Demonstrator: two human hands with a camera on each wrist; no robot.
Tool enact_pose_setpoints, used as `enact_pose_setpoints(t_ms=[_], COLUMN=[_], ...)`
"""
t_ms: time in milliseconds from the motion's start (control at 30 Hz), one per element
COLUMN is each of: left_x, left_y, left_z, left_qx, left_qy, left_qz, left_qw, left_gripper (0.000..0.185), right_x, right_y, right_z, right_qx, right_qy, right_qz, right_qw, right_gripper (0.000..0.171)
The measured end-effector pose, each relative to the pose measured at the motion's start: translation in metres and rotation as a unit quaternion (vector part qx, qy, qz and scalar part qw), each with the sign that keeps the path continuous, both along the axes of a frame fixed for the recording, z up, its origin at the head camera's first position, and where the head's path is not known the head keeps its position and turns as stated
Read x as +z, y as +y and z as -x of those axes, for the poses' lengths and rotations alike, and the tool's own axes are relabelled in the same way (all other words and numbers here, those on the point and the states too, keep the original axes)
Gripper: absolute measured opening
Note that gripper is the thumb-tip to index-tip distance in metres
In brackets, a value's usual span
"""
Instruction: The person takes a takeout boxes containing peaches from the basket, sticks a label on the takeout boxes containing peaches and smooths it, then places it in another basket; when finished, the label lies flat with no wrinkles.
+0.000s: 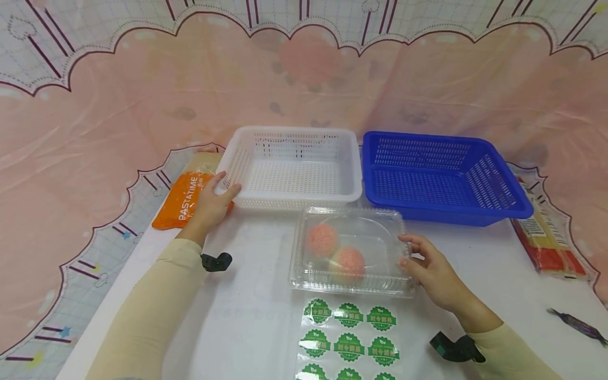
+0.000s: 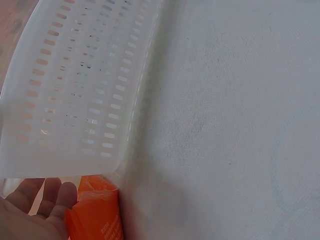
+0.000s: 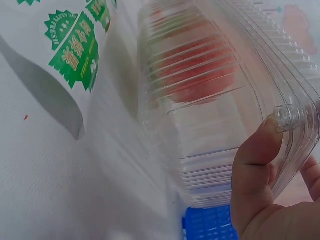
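The clear plastic clamshell box (image 1: pixel 350 249) with two pink fuzzy balls (image 1: pixel 334 249) inside sits on the white table (image 1: pixel 256 311), its right rim pinched by the right hand (image 1: pixel 433 270). The left hand (image 1: pixel 210 203) rests open-fingered against the white perforated plastic basket (image 1: pixel 292 168).

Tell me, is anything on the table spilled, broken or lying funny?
Nothing looks spilled or broken. The clear box is shut with two pink balls inside, and the right hand holds its edge. The left hand rests at the white basket. Only the orange packet lies a bit crooked beside it.
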State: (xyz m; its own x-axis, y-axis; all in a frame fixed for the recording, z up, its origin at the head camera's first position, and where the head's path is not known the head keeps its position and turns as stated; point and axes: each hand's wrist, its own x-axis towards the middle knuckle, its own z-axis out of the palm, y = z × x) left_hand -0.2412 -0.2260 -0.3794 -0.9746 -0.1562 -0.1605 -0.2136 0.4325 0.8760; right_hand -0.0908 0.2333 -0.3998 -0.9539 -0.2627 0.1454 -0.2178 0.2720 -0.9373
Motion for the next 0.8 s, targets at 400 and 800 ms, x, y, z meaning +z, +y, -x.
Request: enact_pose_setpoints(t_ms=[400, 800], left_x=[-0.0017, -0.0015], left_y=[-0.0007, -0.0006], left_z=[0.0005, 0.0004], left_qx=[0.0, 0.003], left_qy=[0.002, -0.002], left_qz=[0.002, 0.002], left_qw=[1.0, 1.0], left_gripper=[0.088, 0.088], right_x=[-0.0059, -0.0101], right_y=[0.0038, 0.0075], right_z=[0.0042, 0.0079], right_qx=[0.001, -0.017], right_qy=[0.003, -0.004], right_qz=[0.005, -0.02], right_qw=[1.0, 1.0], right_gripper=[0.041, 0.041])
